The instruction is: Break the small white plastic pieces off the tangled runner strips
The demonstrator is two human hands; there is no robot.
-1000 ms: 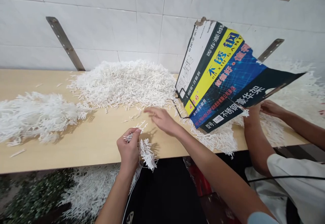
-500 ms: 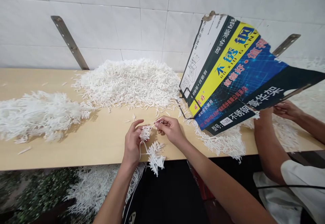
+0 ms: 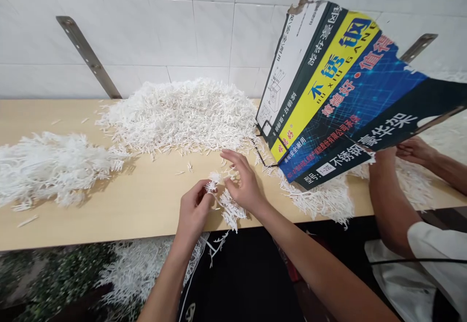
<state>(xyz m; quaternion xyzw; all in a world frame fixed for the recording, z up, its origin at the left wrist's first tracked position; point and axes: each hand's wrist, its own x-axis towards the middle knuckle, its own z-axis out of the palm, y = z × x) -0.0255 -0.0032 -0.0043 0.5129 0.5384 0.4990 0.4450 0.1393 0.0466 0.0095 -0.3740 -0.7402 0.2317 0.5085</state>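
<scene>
My left hand (image 3: 195, 207) pinches a small white branching plastic sprig (image 3: 211, 186) between thumb and fingers, over the front part of the table. Just right of it, my right hand (image 3: 242, 181) has its thumb and fingers apart around small white bits. Whether it touches them I cannot tell. Below the hands hangs a bushy cluster of white sprigs (image 3: 232, 211), reaching the table's front edge. A thin white branched piece (image 3: 218, 247) dangles lower, against the dark clothing.
A large pile of white pieces (image 3: 182, 113) lies by the tiled wall, with a looser heap (image 3: 54, 166) at left. A printed cardboard sheet (image 3: 328, 93) stands at right. Beyond it are another person's hands (image 3: 416, 151). More white sprigs (image 3: 142, 268) and green foliage (image 3: 69, 273) are below the table (image 3: 153, 205).
My right hand has gone from a pinch to fingers spread. My left fingers have closed more on the sprig. The hanging cluster has shifted right, and a thin branched piece now shows below it.
</scene>
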